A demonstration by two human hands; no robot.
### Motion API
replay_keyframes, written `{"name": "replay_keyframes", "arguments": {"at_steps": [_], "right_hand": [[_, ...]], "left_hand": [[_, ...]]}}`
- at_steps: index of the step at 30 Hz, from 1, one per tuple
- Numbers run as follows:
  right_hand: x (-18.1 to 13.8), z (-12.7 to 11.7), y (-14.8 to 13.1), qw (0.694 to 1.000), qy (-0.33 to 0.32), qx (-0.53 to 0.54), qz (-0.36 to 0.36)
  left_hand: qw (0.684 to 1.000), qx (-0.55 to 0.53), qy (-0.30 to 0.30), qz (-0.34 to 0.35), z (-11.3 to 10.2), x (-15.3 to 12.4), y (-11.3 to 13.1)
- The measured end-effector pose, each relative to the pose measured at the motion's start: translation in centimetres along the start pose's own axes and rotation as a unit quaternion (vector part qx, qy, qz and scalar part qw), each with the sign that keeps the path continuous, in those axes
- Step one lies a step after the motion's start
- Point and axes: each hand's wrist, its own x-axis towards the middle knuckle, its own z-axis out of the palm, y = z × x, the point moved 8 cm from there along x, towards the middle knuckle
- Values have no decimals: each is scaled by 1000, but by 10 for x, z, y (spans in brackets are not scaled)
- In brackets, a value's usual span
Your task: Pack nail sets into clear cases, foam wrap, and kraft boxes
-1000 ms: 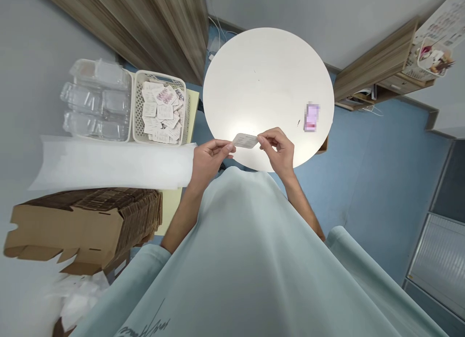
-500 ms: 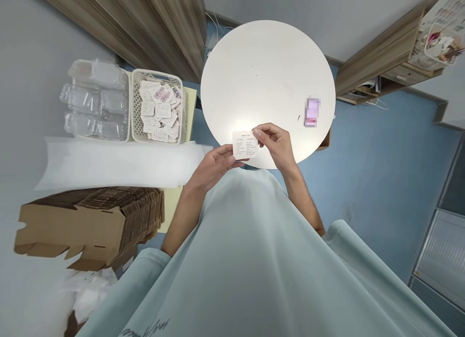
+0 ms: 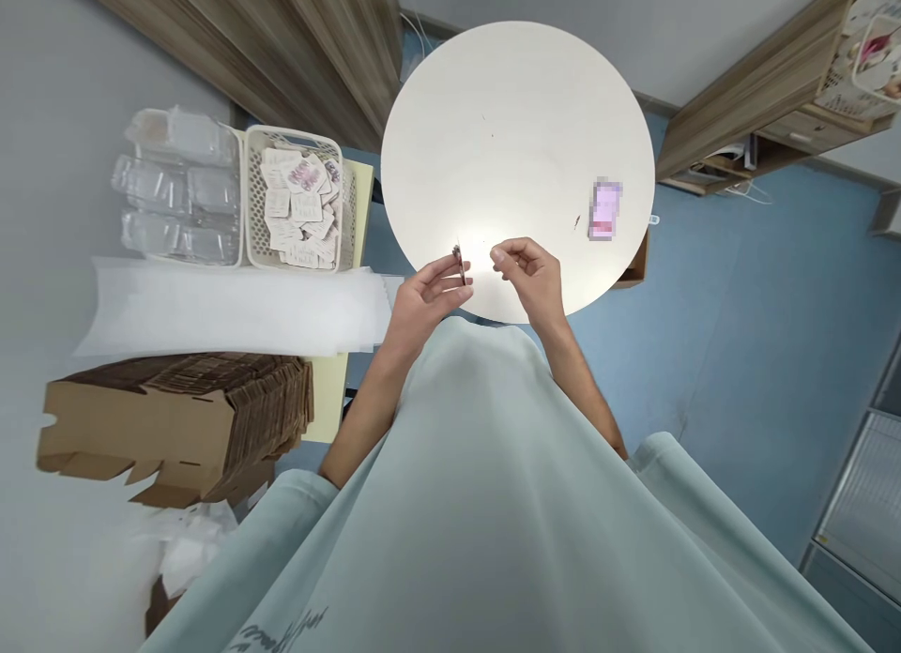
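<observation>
My left hand [image 3: 422,301] pinches a small printed card [image 3: 459,264] by its lower edge; the card stands edge-on to the camera above the near rim of the round white table [image 3: 517,118]. My right hand [image 3: 531,278] hovers just right of the card, its fingers curled in a loose pinch, a small gap away from it, with nothing visible in them. Both forearms reach out from under a pale blue garment.
A white mesh basket [image 3: 294,198] full of similar cards sits at the left, beside clear plastic trays [image 3: 175,198]. White paper sheets [image 3: 225,311] and a stack of flat cardboard boxes [image 3: 175,418] lie nearer. A small pink item [image 3: 603,210] rests on the table's right side.
The card went from held flat between both hands, to face-up in the right hand, to edge-on in the left hand alone. The right hand has let go.
</observation>
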Motion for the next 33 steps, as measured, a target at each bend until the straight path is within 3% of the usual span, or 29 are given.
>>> {"name": "replay_keyframes", "arguments": {"at_steps": [5,11,15,20,26,29,33], "right_hand": [[-13,-7,13,999,-31,-10,37],[-13,-25,35,998,2,-30,55],[-5,-31,48,997,9,-55,54],[19,-21,84,990,-21,-101,97],[40,21,150,970,-72,-119,202],[46,42,171,966,-59,-114,223],[53,57,188,962,-27,-150,228]], "left_hand": [[989,123,69,49,2,17,-11],[976,200,78,33,29,19,-6],[968,226,105,24,30,17,-8],[965,205,162,7,3,18,-34],[956,190,204,-90,-50,43,-98],[953,185,203,-126,-74,60,-123],[955,217,156,-133,-94,81,-134]]}}
